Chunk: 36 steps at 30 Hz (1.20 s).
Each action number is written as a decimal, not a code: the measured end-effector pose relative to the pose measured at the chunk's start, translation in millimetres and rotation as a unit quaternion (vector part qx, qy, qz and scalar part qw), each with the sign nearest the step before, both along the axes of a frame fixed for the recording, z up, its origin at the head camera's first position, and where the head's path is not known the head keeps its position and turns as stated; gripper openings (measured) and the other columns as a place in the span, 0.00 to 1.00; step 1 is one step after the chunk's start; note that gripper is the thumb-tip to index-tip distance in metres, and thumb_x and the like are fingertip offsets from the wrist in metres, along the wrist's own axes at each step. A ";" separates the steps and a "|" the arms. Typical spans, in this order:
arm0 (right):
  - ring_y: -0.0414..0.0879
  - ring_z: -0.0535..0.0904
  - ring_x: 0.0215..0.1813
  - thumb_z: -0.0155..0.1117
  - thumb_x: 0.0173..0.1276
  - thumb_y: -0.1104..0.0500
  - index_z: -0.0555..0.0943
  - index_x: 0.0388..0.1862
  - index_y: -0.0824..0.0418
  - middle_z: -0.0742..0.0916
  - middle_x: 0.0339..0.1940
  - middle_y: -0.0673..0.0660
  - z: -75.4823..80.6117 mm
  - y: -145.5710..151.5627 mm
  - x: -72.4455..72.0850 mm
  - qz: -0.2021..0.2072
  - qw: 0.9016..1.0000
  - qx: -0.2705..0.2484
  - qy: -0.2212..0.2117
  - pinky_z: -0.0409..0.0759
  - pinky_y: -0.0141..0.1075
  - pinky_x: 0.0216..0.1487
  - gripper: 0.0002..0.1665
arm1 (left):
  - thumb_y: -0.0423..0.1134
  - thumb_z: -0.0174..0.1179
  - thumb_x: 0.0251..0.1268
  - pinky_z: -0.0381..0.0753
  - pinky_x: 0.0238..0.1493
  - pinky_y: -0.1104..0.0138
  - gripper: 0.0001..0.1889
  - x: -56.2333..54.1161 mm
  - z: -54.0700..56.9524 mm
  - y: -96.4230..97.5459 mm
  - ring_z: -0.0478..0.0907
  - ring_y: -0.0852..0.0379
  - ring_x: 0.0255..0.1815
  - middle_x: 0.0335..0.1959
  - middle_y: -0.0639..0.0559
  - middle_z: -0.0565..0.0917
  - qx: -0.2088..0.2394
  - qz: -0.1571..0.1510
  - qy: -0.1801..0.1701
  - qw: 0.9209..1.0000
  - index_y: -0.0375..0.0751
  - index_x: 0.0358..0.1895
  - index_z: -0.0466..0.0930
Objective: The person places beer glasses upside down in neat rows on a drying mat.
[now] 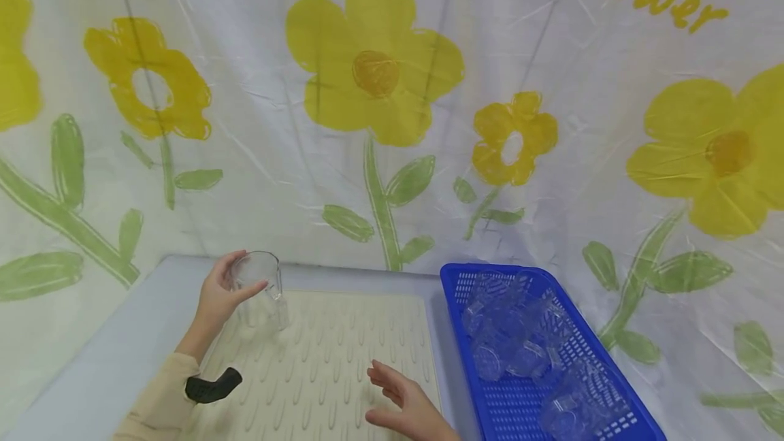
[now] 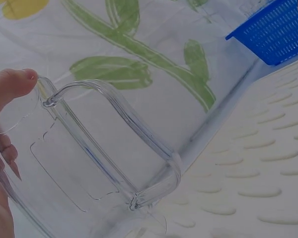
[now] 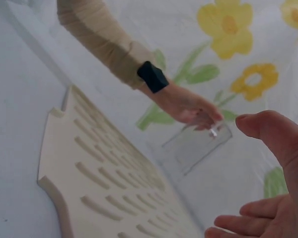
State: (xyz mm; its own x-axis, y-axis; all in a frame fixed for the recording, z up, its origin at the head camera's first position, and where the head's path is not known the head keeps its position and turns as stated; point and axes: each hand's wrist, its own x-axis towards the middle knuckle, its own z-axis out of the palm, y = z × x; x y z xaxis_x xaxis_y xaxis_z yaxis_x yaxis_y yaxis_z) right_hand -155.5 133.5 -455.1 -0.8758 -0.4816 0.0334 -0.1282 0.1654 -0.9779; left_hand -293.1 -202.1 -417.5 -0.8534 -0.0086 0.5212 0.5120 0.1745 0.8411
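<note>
My left hand (image 1: 222,293) grips a clear glass mug (image 1: 260,291) near its rim, thumb on one side and fingers round the other. The mug stands over the far left corner of a cream ridged mat (image 1: 318,352). In the left wrist view the mug's handle (image 2: 131,116) points away from the hand. My right hand (image 1: 407,401) hovers above the mat's near right part, fingers spread from the thumb, holding nothing. From the right wrist view, the left hand (image 3: 191,108) shows at the mug's upper end.
A blue plastic basket (image 1: 456,332) with several clear glass mugs (image 1: 514,325) stands right of the mat. The pale table (image 1: 116,339) extends to the left. Behind hangs a white curtain (image 1: 257,155) printed with yellow flowers. A dark band (image 1: 211,386) circles the left wrist.
</note>
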 end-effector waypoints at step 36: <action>0.61 0.66 0.58 0.56 0.65 0.58 0.53 0.66 0.73 0.68 0.60 0.70 -2.0 14.5 7.8 0.003 0.999 -0.036 -0.024 0.66 0.50 0.55 0.37 | 0.30 0.64 0.51 0.52 0.56 0.83 0.39 -4.9 -18.7 -4.5 0.48 0.42 0.65 0.62 0.31 0.56 -0.042 -0.035 -0.046 0.997 0.25 0.63 0.50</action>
State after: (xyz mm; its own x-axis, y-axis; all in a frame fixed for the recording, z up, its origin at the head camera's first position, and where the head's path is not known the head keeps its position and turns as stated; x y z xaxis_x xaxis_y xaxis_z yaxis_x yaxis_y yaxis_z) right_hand -147.8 148.0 -457.1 -0.8747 -0.4840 0.0264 -0.0821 0.0942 -0.9922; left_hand -298.0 -206.7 -436.2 -0.8945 0.0938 0.4370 0.4468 0.2133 0.8688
